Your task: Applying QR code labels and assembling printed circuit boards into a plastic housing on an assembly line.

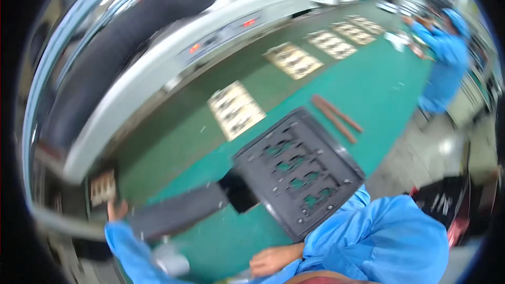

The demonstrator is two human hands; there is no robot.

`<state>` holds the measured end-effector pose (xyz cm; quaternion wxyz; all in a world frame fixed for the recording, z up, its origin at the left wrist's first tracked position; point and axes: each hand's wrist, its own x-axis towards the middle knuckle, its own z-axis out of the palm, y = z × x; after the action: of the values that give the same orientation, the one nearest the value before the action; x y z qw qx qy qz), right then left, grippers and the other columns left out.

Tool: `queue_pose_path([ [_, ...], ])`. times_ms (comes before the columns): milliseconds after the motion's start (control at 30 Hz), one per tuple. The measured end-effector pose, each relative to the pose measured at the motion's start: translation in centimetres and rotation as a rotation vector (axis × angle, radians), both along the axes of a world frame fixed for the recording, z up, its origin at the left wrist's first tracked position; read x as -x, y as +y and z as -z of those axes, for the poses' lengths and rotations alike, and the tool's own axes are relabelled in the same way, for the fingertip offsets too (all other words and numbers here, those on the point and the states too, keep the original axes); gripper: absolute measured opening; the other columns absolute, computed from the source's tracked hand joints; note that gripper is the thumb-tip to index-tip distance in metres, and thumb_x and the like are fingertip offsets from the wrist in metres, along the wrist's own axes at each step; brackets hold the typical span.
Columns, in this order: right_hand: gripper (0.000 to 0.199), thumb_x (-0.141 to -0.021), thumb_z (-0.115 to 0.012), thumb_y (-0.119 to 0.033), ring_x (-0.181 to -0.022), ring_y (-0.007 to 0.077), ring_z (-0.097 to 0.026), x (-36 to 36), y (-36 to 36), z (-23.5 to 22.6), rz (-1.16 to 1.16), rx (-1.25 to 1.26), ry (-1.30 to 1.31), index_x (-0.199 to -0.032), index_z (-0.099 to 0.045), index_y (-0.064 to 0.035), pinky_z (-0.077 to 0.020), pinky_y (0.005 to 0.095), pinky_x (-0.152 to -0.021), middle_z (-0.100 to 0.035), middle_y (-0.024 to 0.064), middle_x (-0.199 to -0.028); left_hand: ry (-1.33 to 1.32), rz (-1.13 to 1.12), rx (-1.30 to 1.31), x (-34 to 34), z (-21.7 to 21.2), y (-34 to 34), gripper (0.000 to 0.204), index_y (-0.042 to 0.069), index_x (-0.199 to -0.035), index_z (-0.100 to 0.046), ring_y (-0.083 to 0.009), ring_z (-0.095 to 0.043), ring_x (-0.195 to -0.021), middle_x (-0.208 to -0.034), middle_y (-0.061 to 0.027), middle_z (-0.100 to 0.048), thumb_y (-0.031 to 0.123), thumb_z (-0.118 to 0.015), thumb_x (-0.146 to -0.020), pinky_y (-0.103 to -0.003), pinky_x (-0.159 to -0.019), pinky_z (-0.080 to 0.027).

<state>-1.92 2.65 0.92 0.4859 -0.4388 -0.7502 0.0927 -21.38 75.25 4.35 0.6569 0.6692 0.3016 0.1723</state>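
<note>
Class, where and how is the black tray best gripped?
The black tray is probably best held two-handed by its outer border, coming from the upper-left and lower-right of the picture: it is broad, its middle is pierced, and a glossy black piece adjoins its lower-left edge.

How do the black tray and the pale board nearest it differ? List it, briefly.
The tray is black; the board is pale with dark patches.
The tray has cut-outs showing green; the board shows no clear openings.
The tray looks larger; the board smaller.
Both look flat and roughly rectangular.
</note>
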Motion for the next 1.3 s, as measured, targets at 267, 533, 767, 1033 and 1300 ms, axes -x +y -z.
queue_pose_path([
  [267,0.035,-0.103,-0.039,-0.039,-0.095,0.0272,-0.059,-0.8,2.7,5.4,-0.156,0.492,0.156,-0.103,-0.057,-0.0091,-0.0494,0.0383,-0.086,-0.056,0.0136,-0.098,-0.210,-0.576,-0.100,-10.8,1.4,-5.8,0.037,-0.002,-0.132,-0.049,-0.0235,-0.056,-0.114,-0.123,-0.0160,-0.059,-0.006,-0.050,-0.095,-0.036,-0.104,-0.044],
  [533,0.028,-0.100,-0.045,-0.033,-0.091,0.0286,-0.058,-4.9,2.8,4.3,-0.008,0.224,0.057,-0.099,-0.056,-0.0070,-0.0489,0.0396,-0.081,-0.055,0.0135,-0.094,-0.197,-0.297,0.039,-11.9,-4.4,-6.8,0.042,-0.002,-0.135,-0.050,-0.0218,-0.051,-0.121,-0.134,-0.0119,-0.055,-0.001,-0.042,-0.095,-0.034,-0.099,-0.049],
  [767,0.022,-0.097,-0.050,-0.027,-0.088,0.0299,-0.058,-10.6,0.6,2.8,0.052,0.026,-0.034,-0.095,-0.055,-0.0052,-0.0484,0.0408,-0.077,-0.054,0.0134,-0.090,-0.132,-0.114,0.155,-12.7,-6.6,-6.1,0.047,-0.002,-0.139,-0.051,-0.0203,-0.047,-0.127,-0.143,-0.0083,-0.051,0.004,-0.036,-0.094,-0.033,-0.095,-0.053],
  [1033,0.017,-0.094,-0.057,-0.020,-0.084,0.0313,-0.057,-11.7,0.4,0.8,-0.067,-0.169,-0.074,-0.092,-0.054,-0.0031,-0.0478,0.0421,-0.072,-0.053,0.0132,-0.086,-0.234,-0.340,0.318,-13.1,-15.8,-23.8,0.006,-0.003,-0.089,-0.060,-0.0253,-0.060,-0.092,-0.089,-0.0144,-0.062,0.001,-0.056,-0.090,-0.042,-0.084,-0.061],
  [1300,0.014,-0.091,-0.063,-0.014,-0.079,0.0300,-0.059,-0.3,-3.7,-0.5,-0.214,-0.168,0.222,-0.089,-0.057,-0.0023,-0.0492,0.0400,-0.067,-0.056,0.0119,-0.085,-0.429,-0.051,0.590,-12.4,-18.0,-51.3,0.031,-0.008,-0.125,-0.052,-0.0279,-0.055,-0.114,-0.123,-0.0229,-0.058,0.011,-0.054,-0.100,-0.037,-0.106,-0.043],
])
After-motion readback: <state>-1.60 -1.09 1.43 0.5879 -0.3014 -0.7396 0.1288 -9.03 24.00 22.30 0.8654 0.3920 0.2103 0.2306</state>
